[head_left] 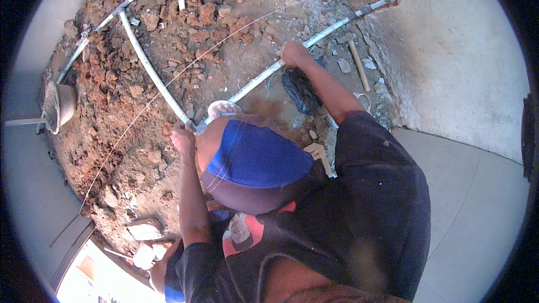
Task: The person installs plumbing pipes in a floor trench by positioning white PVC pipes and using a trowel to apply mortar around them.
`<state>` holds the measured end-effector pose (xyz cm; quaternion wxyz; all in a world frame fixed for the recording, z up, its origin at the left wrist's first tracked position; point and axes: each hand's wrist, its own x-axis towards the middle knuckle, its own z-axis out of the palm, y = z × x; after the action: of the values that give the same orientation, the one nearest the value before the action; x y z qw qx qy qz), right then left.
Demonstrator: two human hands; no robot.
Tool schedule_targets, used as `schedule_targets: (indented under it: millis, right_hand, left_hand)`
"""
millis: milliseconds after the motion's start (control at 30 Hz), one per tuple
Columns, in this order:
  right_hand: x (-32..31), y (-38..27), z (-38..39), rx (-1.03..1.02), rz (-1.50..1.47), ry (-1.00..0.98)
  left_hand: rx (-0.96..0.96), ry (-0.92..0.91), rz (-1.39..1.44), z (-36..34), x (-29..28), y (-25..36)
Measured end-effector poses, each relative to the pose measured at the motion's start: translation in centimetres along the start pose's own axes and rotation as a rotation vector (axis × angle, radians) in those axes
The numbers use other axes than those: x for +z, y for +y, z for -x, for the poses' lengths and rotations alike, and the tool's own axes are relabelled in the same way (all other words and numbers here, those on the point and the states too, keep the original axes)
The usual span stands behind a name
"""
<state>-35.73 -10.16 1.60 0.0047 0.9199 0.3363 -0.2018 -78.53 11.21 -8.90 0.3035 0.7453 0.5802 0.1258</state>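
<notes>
My left hand (182,138) is closed around the joint where two white plastic pipes meet, beside my bent knee. One of them, a curved white pipe (147,67), runs up and left to a branch on another pipe line. The other, a straight white pipe (255,81), slants up and right to a grey fitting (389,0) by the wall. Farther along this straight pipe, my right hand (295,54) is wrapped on it. Under my right forearm lies a crumpled black plastic bag (301,90). My knee in blue shorts (258,154) hides part of the ground.
Broken reddish soil and rubble (90,129) spread across the left. A thin string (205,50) crosses over the dirt. Near the left wall rests a round pale container (66,104). A short tan tube (359,66) lies by the right wall, and grey tiles (460,202) cover the floor there.
</notes>
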Motion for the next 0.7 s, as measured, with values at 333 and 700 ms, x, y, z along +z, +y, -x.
schedule_targets:
  millis: [333,700]
  right_hand:
    - [2.5,-7.9,5.7,-0.440,0.013,-0.369]
    - [1.2,-11.9,-0.6,-0.405,0.153,-0.283]
  left_hand:
    - [-0.008,-0.096,-0.119,0.7,-2.9,3.7]
    - [0.025,-0.027,-0.025,1.4,-5.7,4.9]
